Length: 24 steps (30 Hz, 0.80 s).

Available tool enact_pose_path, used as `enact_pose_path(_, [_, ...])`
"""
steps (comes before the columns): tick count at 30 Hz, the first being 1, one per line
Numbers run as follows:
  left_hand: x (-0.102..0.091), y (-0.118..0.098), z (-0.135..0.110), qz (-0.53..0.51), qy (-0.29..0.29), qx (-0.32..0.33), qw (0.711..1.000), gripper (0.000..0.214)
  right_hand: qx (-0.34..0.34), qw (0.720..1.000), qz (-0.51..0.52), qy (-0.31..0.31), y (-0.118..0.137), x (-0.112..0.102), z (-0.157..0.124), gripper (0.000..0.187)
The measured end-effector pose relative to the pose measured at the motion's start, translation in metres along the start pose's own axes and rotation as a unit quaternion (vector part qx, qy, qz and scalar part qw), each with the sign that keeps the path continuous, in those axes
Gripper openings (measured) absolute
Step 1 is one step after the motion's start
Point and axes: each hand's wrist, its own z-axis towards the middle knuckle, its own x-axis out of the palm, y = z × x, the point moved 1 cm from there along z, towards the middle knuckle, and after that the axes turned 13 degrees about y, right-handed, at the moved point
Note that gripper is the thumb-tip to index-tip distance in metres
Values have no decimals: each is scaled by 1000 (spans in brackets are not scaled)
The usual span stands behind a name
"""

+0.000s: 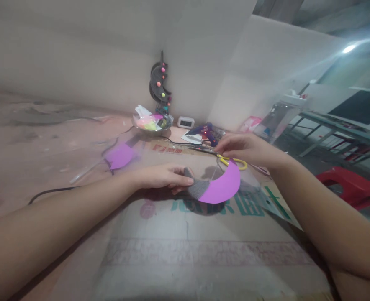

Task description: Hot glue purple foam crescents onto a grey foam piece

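My left hand [163, 176] grips one tip of a purple paper crescent [221, 189], whose left end is wrapped in grey thread [197, 189]. Its fingers are closed on that wrapped end. My right hand [240, 146] hovers above the crescent with fingertips pinched on a thin grey thread [215, 170] that runs down to the wrapped part. The crescent is held just above a flattened cardboard sheet [185, 225].
Yellow-handled scissors [235, 162] lie behind the crescent. A purple glue gun [204, 131], a small white clock [185, 122], a dish of coloured bits [152, 122] and a dark decorated crescent [160, 85] stand at the back. Another purple cutout [120, 156] lies left. A red stool [350, 186] is right.
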Motion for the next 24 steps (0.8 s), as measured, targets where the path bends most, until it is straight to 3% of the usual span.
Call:
enact_pose_path(7, [5, 0, 1, -51, 52, 3, 997, 27, -19, 997, 81, 5, -16, 7, 10, 16])
enact_pose_path(12, [6, 0, 1, -62, 42, 11, 997, 25, -34, 983, 180, 6, -23, 21, 20, 20])
enact_pose_path(14, [6, 0, 2, -63, -5, 18, 998, 25, -39, 969, 240, -39, -29, 25, 25, 27])
enact_pose_path(19, [2, 1, 8, -63, -215, 55, 973, 31, -7, 879, 342, -333, -57, 24, 32, 39])
enact_pose_path(21, [1, 1, 10, -63, -258, 68, 962, 31, -4, 872, 343, -350, -61, 30, 32, 45])
enact_pose_path(24, [0, -1, 11, -58, -288, 81, 952, 31, -13, 905, 317, -285, -50, 48, 30, 55])
